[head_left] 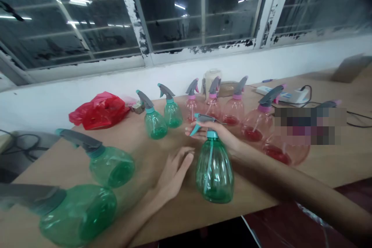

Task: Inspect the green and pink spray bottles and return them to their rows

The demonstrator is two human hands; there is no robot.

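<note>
A clear green spray bottle [215,170] with a grey and teal trigger head hangs upright near the table's front edge. My right hand [216,130] is closed around its neck and head, with some fingers by the teal trigger. Just left of the bottle is my left hand [176,172], its fingers apart and slightly curled, holding nothing. Other green spray bottles stand to the left, among them a near one [78,213], one behind it [112,166] and one further back [156,124]. Pink spray bottles, such as this one [255,124], stand in a row behind my right arm.
A crumpled red plastic bag [99,110] lies at the back left of the wooden table [186,219]. A white power strip [281,96] with cables sits at the back right. Windows and a white wall [171,73] close off the far side. A blurred patch covers part of a pink bottle.
</note>
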